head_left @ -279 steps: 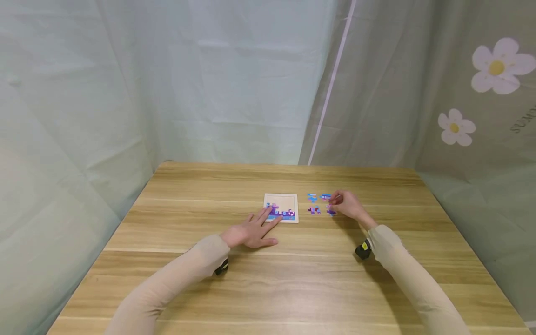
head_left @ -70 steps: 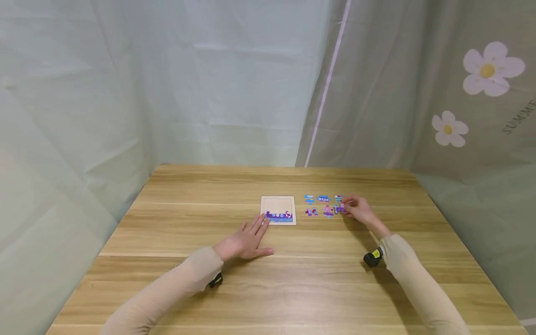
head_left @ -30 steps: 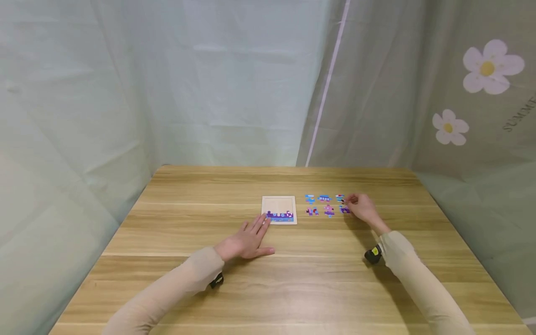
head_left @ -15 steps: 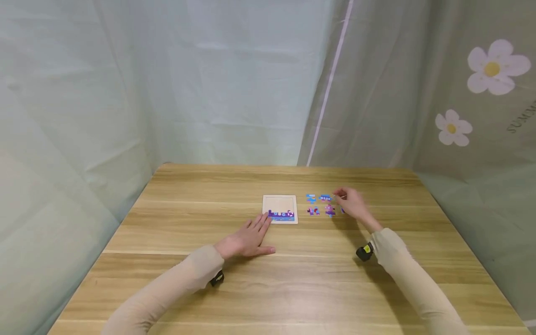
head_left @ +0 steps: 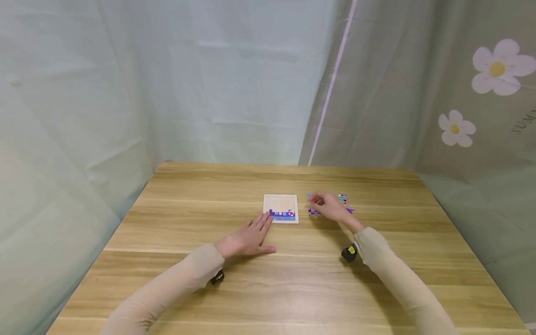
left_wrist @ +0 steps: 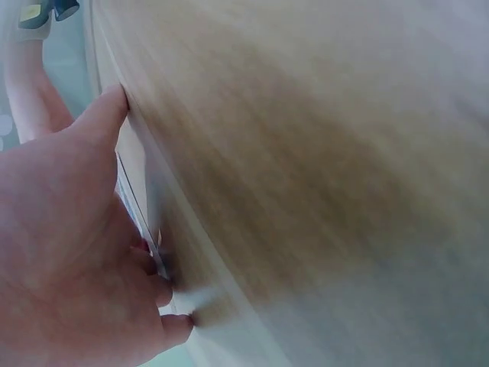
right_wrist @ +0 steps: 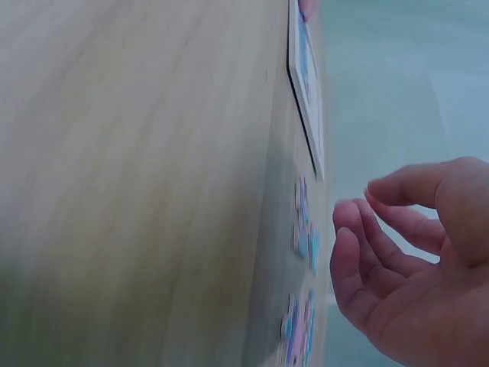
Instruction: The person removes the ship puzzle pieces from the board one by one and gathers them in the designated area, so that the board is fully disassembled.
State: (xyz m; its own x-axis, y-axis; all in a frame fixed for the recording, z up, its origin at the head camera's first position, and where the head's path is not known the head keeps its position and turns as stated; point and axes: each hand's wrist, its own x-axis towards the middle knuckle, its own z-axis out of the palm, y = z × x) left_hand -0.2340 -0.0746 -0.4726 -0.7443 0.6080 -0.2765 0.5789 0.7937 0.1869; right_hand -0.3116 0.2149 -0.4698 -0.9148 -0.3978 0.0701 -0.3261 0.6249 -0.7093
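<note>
A square puzzle tray (head_left: 281, 203) lies near the table's middle, its lower strip filled with purple and blue puzzle pieces (head_left: 284, 216) and its upper part bare wood. My left hand (head_left: 251, 237) rests with straight fingertips at the tray's lower left corner, thumb spread on the table. Over the loose pieces right of the tray hovers my right hand (head_left: 331, 207); in the right wrist view its fingers are loosely bent, thumb near the index finger, with nothing visible between them. It covers several pieces; a blue piece (head_left: 342, 197) and a purple piece (head_left: 350, 210) show beyond it.
The wooden table (head_left: 268, 293) extends around the tray on all sides. Pale curtains (head_left: 234, 93) hang behind and beside it, with flower prints on the right. A black wrist camera (head_left: 349, 252) sits under the right sleeve.
Over nine seconds, pieces at the tray's left have gone and more loose pieces lie at the right. Within the last second my right hand moved left over them. My left hand stayed at the tray corner.
</note>
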